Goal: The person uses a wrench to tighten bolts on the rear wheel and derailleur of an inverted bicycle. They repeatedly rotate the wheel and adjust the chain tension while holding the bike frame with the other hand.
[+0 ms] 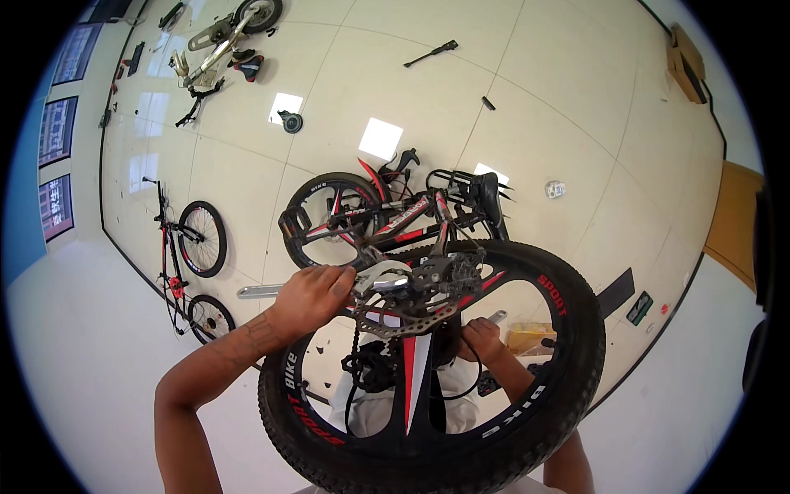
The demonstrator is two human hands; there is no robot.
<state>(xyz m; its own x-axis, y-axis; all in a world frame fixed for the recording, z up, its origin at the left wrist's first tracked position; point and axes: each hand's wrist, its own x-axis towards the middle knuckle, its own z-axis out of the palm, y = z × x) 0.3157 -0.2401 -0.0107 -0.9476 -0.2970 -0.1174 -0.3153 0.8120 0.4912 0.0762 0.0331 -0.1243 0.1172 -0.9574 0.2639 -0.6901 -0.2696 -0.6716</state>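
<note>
A bike with black, red and white parts stands in front of me, its near wheel (576,362) with a thick knobbly tyre and broad three-spoke rim closest. My left hand (309,303) is closed on a silver wrench (257,291), whose end sticks out to the left; its other end is hidden near the hub. Beside its fingers are the perforated brake disc (411,324) and a silver and black mechanism (387,278). Reaching behind the wheel, my right hand (480,339) is closed on a silver tool (498,316), only its tip showing. The chain (356,344) hangs below the disc.
Behind the near wheel lie the bike's frame (407,216), other wheel (298,247) and saddle (489,202). Another bike (173,263) is at left, a partly dismantled one (222,53) at far left. Loose parts and a cardboard box (685,64) are farther off.
</note>
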